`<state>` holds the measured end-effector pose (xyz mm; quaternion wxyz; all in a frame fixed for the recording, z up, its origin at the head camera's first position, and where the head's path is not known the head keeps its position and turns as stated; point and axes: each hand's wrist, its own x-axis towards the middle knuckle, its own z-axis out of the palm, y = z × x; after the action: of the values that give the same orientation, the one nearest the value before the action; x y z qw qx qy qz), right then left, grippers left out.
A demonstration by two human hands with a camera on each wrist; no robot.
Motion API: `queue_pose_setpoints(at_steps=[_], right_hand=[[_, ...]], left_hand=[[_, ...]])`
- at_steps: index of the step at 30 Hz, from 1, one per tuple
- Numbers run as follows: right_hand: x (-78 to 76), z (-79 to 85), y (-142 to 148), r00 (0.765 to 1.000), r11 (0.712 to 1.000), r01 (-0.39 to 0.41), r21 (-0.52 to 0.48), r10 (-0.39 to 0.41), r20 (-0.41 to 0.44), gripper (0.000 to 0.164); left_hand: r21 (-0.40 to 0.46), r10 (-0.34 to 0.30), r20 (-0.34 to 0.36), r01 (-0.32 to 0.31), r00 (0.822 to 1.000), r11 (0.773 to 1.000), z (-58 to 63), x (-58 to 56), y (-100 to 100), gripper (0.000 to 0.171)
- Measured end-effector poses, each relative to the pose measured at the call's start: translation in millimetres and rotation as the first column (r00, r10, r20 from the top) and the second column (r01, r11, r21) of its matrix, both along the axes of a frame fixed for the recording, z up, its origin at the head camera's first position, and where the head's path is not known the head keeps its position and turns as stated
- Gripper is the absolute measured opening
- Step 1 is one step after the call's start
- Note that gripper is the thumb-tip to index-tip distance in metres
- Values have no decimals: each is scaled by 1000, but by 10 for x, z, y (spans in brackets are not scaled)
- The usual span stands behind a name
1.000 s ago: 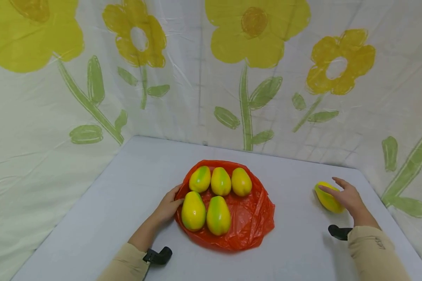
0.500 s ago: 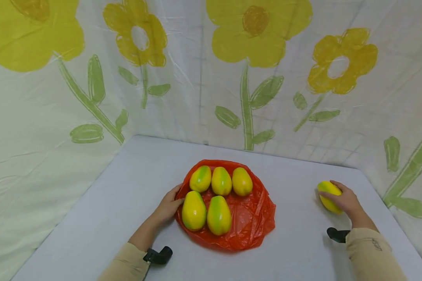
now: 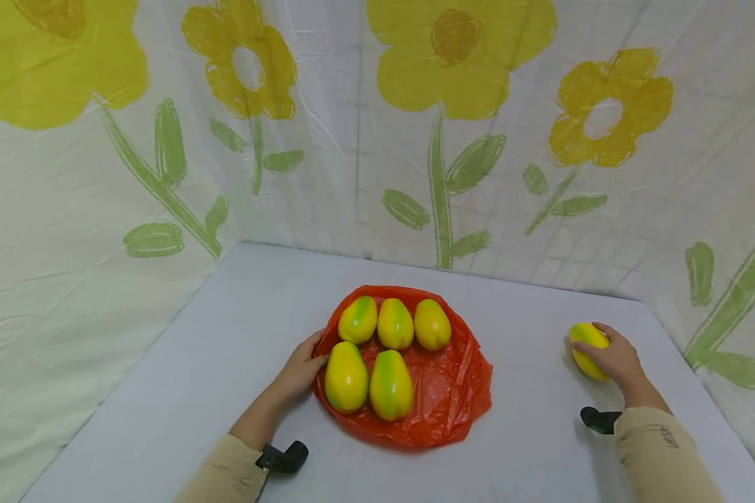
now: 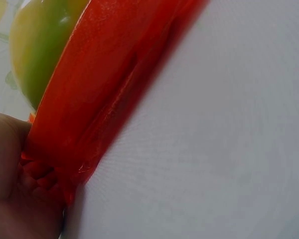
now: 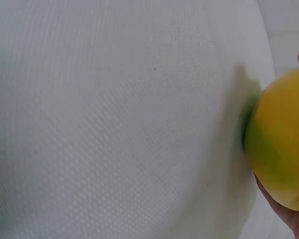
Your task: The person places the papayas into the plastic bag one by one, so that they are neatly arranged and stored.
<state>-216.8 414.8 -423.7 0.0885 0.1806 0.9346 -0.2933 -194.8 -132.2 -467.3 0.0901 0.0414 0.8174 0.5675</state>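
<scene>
At the left rim of a red plastic bag [image 3: 436, 398], my left hand [image 3: 300, 370] pinches the edge between thumb and fingers. The left wrist view shows the thumb over the lip of the red bag [image 4: 102, 69], with a green and yellow papaya [image 4: 42, 45] behind it. Several papayas [image 3: 392, 385] lie in the rolled-down bag in two rows. Far to the right, my right hand [image 3: 620, 358] grips a single papaya [image 3: 586, 337] from its right side. In the right wrist view this papaya [image 5: 281, 142] sits very close to the table; whether it touches is unclear.
Everything stands on a white table [image 3: 226, 349]. A flowered cloth [image 3: 327, 168] hangs along its back and sides. Inside the bag, bare red plastic shows at the front right. White tabletop lies between the bag and the right hand.
My right hand has come down onto the lone papaya, and its fingers have closed round it. The papaya has turned slightly. My left hand and the bag have stayed put.
</scene>
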Motion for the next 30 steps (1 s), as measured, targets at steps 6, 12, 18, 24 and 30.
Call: queue_pose_setpoints(at_steps=[6, 12, 18, 24, 30], right_hand=[[6, -19, -4, 1000, 1000, 26, 0, -26, -8, 90], [58, 31, -10, 997, 997, 76, -20, -76, -8, 90], [84, 105, -78, 987, 978, 154, -138, -159, -19, 90], [110, 198, -259, 974, 944, 192, -267, -216, -64, 87], [145, 256, -483, 971, 929, 189, -319, -225, -80, 82]], left_hand=[[1, 2, 5, -2, 1000, 1000, -8, -9, 1, 53], [-1, -11, -8, 11, 1000, 1000, -11, -21, 11, 53], [-2, 1, 4, -1, 1000, 1000, -8, -22, 7, 53], [-3, 2, 8, -2, 1000, 1000, -2, -9, 5, 53], [-3, -4, 2, 4, 1000, 1000, 10, 0, 1, 53]])
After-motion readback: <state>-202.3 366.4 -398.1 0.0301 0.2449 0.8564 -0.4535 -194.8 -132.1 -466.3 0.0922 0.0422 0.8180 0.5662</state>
